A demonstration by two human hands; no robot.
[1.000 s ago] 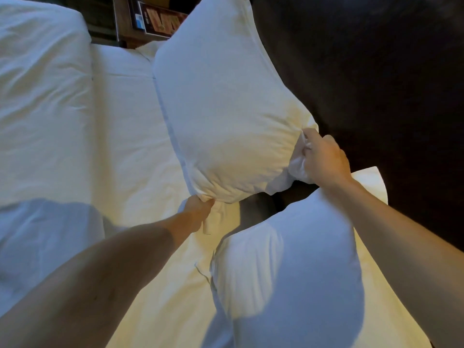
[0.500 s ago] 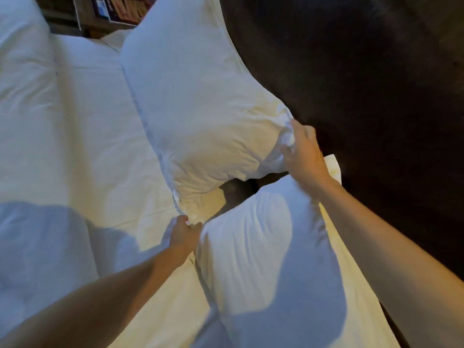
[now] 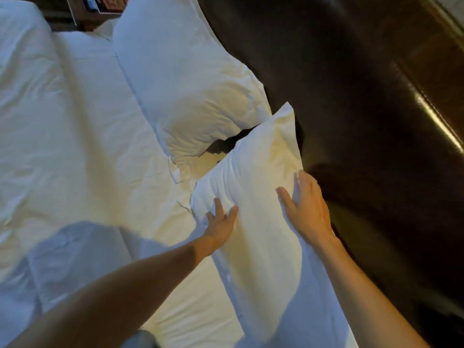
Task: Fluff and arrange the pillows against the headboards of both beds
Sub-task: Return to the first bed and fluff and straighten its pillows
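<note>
Two white pillows lean against the dark padded headboard. The far pillow rests alone, with no hand on it. The near pillow stands beside it, its top corner overlapping the far one. My left hand lies flat with fingers spread on the near pillow's left side. My right hand lies flat on its right edge, next to the headboard. Neither hand grips the fabric.
The white sheet of the bed spreads to the left, with a rumpled white duvet at the far left. A wooden nightstand with printed items sits past the bed's top left corner.
Both hands have let go of the far pillow, which now rests against the headboard. They moved down onto the near pillow and lie flat on it.
</note>
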